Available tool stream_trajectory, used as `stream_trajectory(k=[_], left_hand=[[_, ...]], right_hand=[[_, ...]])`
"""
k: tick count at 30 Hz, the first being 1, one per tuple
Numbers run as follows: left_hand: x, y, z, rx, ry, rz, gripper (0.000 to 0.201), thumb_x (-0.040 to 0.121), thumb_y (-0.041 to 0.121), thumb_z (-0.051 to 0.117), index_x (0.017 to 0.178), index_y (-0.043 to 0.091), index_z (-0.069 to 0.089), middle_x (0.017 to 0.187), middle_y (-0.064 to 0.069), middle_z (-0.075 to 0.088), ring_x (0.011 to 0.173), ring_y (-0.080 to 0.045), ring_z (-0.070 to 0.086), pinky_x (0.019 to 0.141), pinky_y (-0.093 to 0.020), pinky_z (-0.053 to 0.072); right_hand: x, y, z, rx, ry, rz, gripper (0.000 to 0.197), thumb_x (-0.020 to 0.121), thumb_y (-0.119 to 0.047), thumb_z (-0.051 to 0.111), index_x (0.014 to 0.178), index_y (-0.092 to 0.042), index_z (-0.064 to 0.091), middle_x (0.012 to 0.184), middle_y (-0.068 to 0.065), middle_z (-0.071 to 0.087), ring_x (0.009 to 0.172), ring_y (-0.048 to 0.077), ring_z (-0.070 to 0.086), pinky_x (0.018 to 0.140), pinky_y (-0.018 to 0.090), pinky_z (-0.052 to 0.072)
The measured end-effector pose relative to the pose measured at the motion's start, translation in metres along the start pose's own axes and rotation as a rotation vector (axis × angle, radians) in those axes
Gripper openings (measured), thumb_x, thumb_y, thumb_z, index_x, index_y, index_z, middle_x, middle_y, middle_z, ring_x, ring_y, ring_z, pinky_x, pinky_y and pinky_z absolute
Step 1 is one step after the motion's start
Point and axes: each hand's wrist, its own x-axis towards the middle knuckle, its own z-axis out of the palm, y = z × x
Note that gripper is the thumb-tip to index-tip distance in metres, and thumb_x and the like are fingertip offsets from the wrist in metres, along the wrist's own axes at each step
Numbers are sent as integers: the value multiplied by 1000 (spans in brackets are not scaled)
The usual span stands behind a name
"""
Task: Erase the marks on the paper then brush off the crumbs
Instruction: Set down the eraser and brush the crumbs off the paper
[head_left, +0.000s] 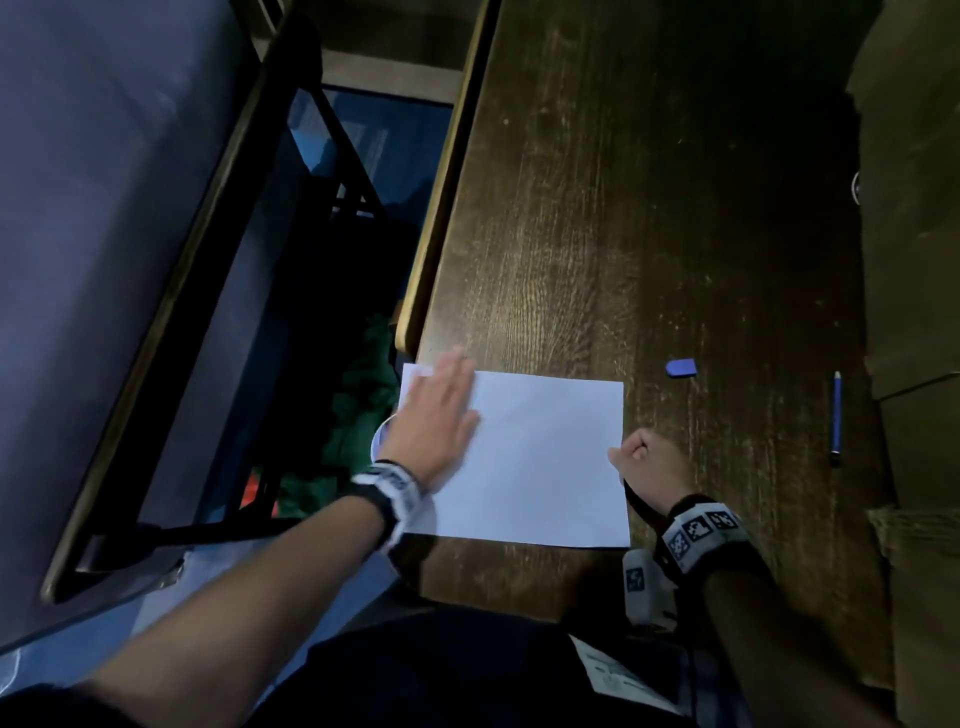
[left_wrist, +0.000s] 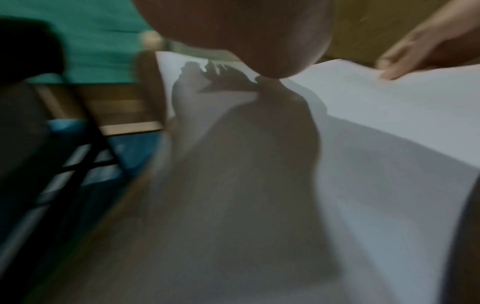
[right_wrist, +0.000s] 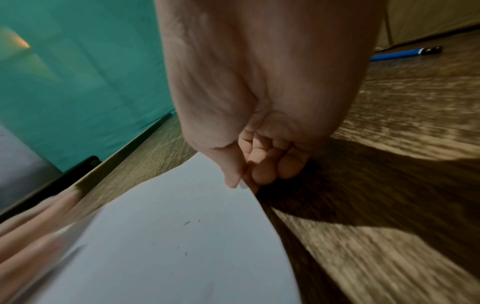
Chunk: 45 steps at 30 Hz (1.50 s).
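A white sheet of paper (head_left: 540, 462) lies near the front left corner of the dark wooden table (head_left: 649, 234). My left hand (head_left: 439, 410) lies flat with straight fingers on the sheet's left part, blurred by motion. My right hand (head_left: 647, 462) pinches the sheet's right edge between thumb and curled fingers; in the right wrist view that edge of the paper (right_wrist: 182, 236) is lifted a little off the table. A few small dark crumbs (right_wrist: 186, 223) lie on the sheet. A blue eraser (head_left: 681, 367) lies on the table beyond the paper's far right corner.
A blue pencil (head_left: 836, 415) lies at the right, close to an olive-brown wall or cloth (head_left: 914, 260). The table's left edge (head_left: 441, 208) drops off to a dark chair frame (head_left: 332, 171) and green fabric (head_left: 363, 410) below.
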Motion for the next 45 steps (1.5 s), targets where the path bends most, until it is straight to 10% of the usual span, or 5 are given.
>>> stream_trajectory(k=[9,17,28,38,45], left_hand=[[17,109,55,68,-137,433,64,108,47,22,165,20,7,171,-1,-3,158,-16,-4,126,-44,1],[12,-45,-3,116,64,-96,59,110,39,14,162,13,6,171,-3,2,158,-19,0,126,-51,10],[14,97,59,110,-146,504,63,108,46,19,164,19,7,171,0,-1,157,-15,-1,126,-42,-3],[-31,-80,2,71,74,-253,70,106,48,10,162,6,14,170,-9,3,157,-25,6,124,-54,14],[23,80,18,-10,-35,254,65,106,44,23,162,10,17,171,-10,2,158,-24,0,127,-50,5]], right_hand=[[-5,1,1,16,-3,3,15,92,-21,61,81,-12,56,68,1,56,66,19,54,55,28,36],[-3,-2,2,-22,25,9,17,92,-21,61,79,-14,53,68,-3,50,62,12,48,51,26,31],[-1,2,5,-24,11,11,22,90,-26,62,74,-19,50,69,3,58,75,30,66,63,33,46],[-4,-1,5,-22,22,22,17,90,-20,60,77,-15,51,68,1,53,67,20,55,57,29,40],[-3,-2,5,-26,33,18,17,92,-21,61,80,-14,52,70,-2,53,69,19,53,56,28,37]])
